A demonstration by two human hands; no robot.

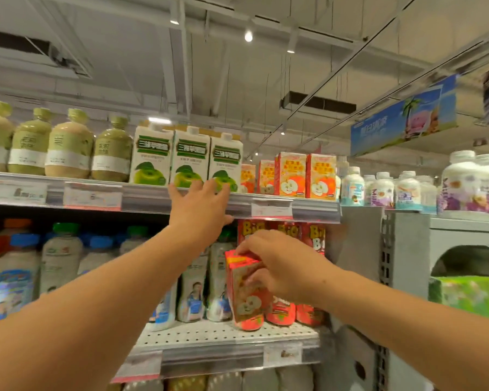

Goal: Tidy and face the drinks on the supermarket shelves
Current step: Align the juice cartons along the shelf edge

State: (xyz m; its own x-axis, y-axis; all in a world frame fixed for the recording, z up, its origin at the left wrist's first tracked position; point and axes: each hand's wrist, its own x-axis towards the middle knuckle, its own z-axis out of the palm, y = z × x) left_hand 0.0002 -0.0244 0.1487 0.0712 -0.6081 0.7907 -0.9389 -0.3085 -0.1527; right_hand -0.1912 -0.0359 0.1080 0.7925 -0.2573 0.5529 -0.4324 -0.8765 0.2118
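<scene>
Right hand: the right hand (277,263) grips a small red-and-orange cardboard juice carton with an apple face (246,289) by its top, fingers curled round it, below the silver upper shelf edge (147,197).
Left hand: the left hand (201,206) reaches up to that shelf edge with fingers spread and fairly straight, tips at the foot of the white cartons with green apples (191,158); it holds nothing.
Step in hand: it looks like a stray carton is being carried to its own kind.
Next move: probably lift it over the shelf edge to the matching orange apple cartons (305,176), just right of the green-apple cartons, face forward.
Edges: the carton must clear the lip and its price strip.
Open room: a gap seems to show at the front left of the orange row, where one carton (247,179) stands further back; the plastic drink bottles (60,258) below the shelf edge stand close.
</scene>
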